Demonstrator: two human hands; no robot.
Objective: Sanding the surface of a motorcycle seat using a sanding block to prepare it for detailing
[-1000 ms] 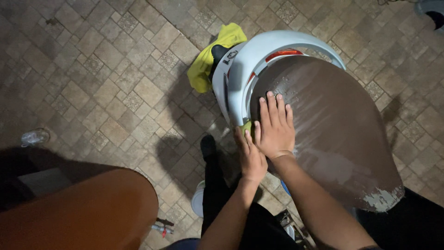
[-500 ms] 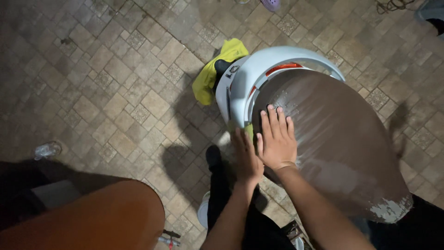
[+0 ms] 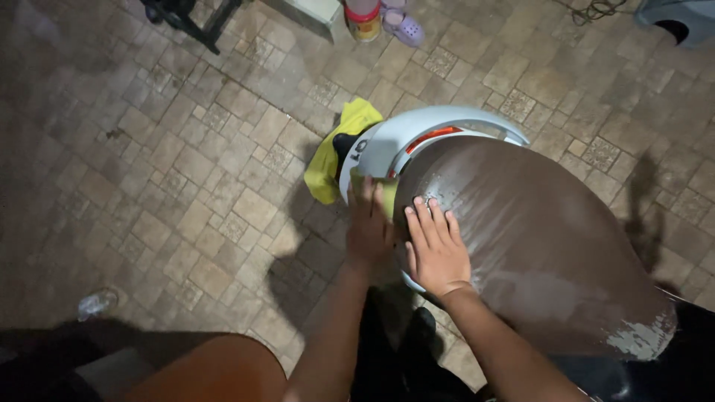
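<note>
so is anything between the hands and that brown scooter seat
Nothing visible. The right hand lies flat on the brown seat, fingers spread. The left hand rests at the seat's rear edge against the pale tail panel, with a bit of yellow cloth showing beside its fingers.

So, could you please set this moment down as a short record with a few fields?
setting: outdoors on a paved brick floor, dim light
main thing: brown scooter seat, worn pale at its right edge, with a light blue rear body
left hand: laid flat at the edge of the seat, on a yellow-green cloth
right hand: flat on the seat, fingers spread
other cloth: yellow cloth hanging beside the rear body
nearby: purple sandal, plastic bottle on the floor
</note>
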